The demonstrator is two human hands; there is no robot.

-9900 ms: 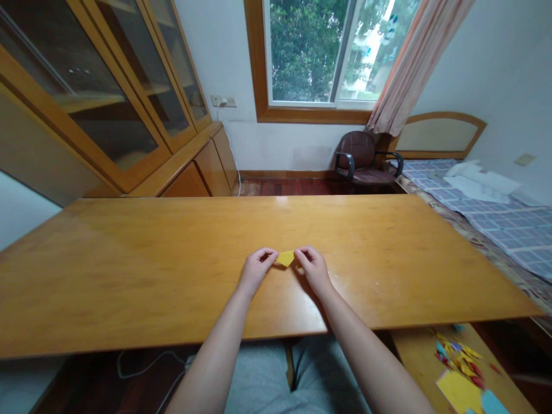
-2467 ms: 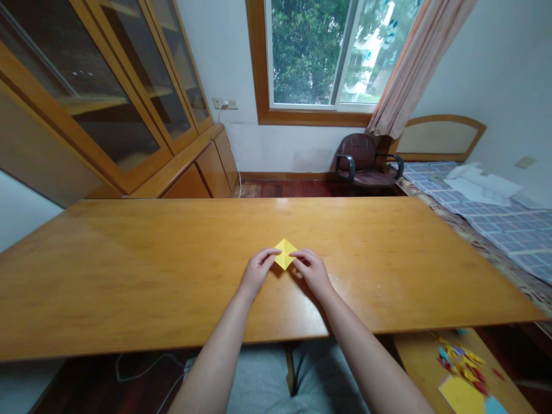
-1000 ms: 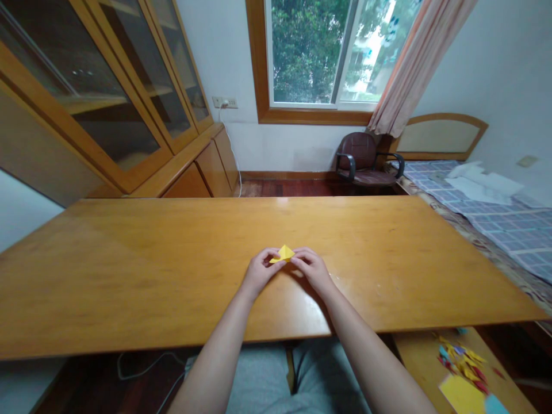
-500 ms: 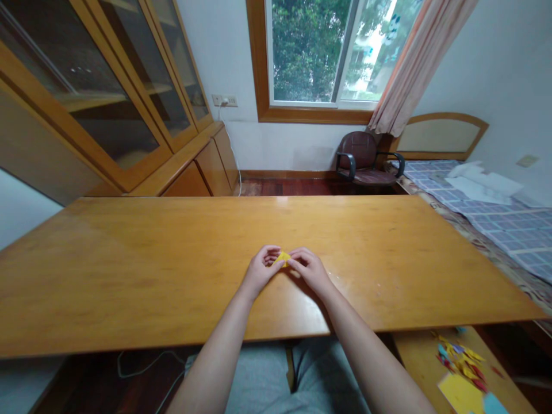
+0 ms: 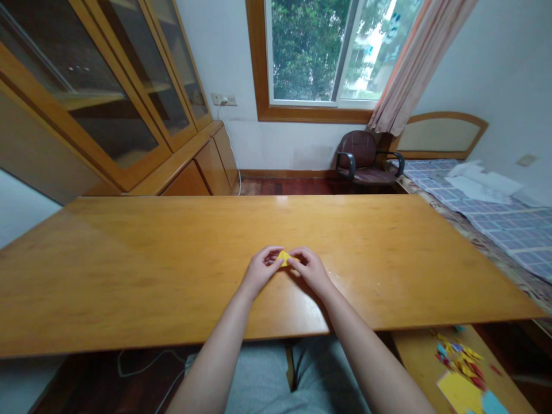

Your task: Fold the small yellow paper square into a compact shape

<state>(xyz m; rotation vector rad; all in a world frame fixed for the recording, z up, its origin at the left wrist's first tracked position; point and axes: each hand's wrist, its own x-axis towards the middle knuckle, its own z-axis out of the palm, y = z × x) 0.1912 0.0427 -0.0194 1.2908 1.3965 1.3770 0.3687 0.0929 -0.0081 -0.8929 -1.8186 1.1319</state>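
Note:
A small piece of folded yellow paper (image 5: 283,258) is pinched between my two hands, just above the wooden table (image 5: 164,270). My left hand (image 5: 261,267) grips its left side, thumb in front and fingers curled behind. On the other side, my right hand (image 5: 311,267) holds the paper between thumb and fingers. The thumbs are close together on the front of the paper. Part of the paper is hidden behind the fingers.
Lower right, a drawer-like wooden surface (image 5: 414,356) carries a pile of colourful folded paper pieces (image 5: 463,359), a yellow sheet (image 5: 459,393) and a light blue sheet (image 5: 494,403). Tiny scraps lie right of my hand. A brown chair (image 5: 362,155) stands beyond the table.
The yellow paper has turned slightly between my fingers and shows a more pointed top. Both hands stay in nearly the same place.

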